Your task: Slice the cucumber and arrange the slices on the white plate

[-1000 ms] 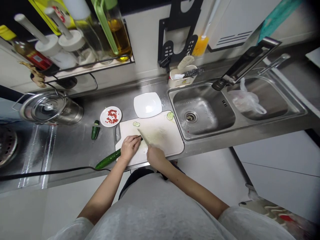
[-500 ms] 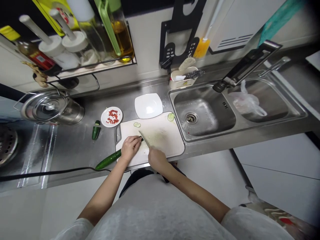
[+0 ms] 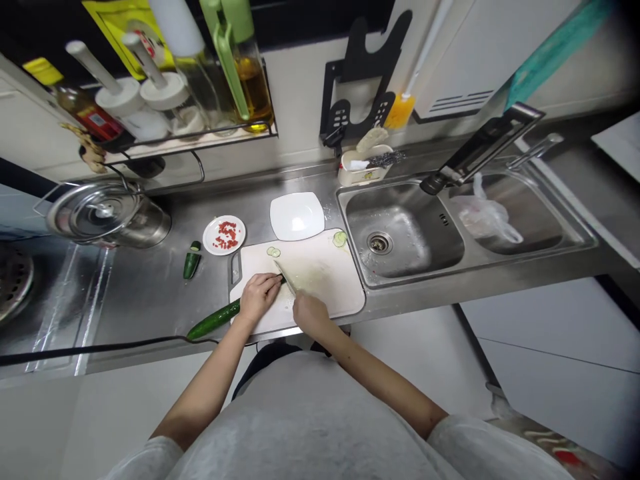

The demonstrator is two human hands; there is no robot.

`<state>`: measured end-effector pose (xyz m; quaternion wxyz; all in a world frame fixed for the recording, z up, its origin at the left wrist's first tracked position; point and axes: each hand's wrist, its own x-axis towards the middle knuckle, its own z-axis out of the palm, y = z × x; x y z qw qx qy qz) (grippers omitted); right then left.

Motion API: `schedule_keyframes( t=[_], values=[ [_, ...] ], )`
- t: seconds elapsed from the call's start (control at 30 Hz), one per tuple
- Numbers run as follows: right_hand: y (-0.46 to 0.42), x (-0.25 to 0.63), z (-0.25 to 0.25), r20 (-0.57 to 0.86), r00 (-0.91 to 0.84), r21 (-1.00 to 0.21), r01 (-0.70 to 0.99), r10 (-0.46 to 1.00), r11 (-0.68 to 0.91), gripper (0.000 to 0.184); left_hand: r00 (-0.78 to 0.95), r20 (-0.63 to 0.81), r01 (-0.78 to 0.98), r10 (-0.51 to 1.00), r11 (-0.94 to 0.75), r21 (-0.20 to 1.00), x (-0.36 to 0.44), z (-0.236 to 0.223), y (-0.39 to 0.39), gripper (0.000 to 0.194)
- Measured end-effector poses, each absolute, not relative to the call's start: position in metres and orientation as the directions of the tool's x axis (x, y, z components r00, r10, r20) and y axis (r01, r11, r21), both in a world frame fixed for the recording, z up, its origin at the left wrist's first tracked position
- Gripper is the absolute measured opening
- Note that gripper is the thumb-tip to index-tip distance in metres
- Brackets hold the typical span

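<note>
**Cucumber under the knife on a white cutting board**

Near the middle of the frame we see our left hand (image 3: 261, 295) closed over the long cucumber (image 3: 215, 320), pressing it to the cutting board (image 3: 327, 283). The cucumber lies aslant, its far end running off the board toward the lower left, onto the steel table (image 3: 145, 287). Our right hand (image 3: 310, 313) grips the knife (image 3: 286, 277), whose blade stands at the cucumber's end, just beside our left fingers.

Two small groups of cucumber slices lie on the board: one (image 3: 273, 252) near its upper left edge, the other (image 3: 340, 239) at its upper right corner. Above the board sits a white square plate (image 3: 297, 217); to the left of that, a round plate (image 3: 224, 235) holds chopped red pieces (image 3: 226, 235). Left of the board, a short cucumber piece (image 3: 191, 261) rests on the table.

We have a lidded steel pot (image 3: 110, 217) at the left of the frame and a double sink (image 3: 405, 233) at the right, a clear plastic bag (image 3: 487, 217) in its right basin.
</note>
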<state>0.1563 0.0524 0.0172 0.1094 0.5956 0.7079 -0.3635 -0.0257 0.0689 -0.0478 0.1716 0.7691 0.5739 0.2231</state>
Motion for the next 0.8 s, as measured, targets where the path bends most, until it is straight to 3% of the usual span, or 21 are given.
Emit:
schedule_keyframes(
  t=[0.33,0.43,0.57,0.8],
  values=[
    [0.055,0.196,0.026,-0.409,-0.338,-0.271,0.932,0.848,0.240,0.046,-0.121,0.137,0.677,0.983,-0.020,0.736,-0.025,-0.038,0.083,0.037],
    [0.057,0.205,0.023,-0.371,-0.379,-0.207,0.924,0.848,0.323,0.051,-0.023,0.164,0.693,0.986,-0.102,0.714,-0.023,-0.028,0.095,0.032],
    [0.063,0.217,0.024,-0.373,-0.398,-0.149,0.917,0.838,0.369,0.051,0.077,0.156,0.704,0.985,-0.165,0.691,-0.017,-0.013,0.104,0.041],
    [0.069,0.234,0.029,-0.400,-0.464,-0.091,0.878,0.790,0.470,0.048,0.165,0.012,0.787,0.986,-0.139,0.602,-0.003,0.001,0.106,0.036]
  ],
)
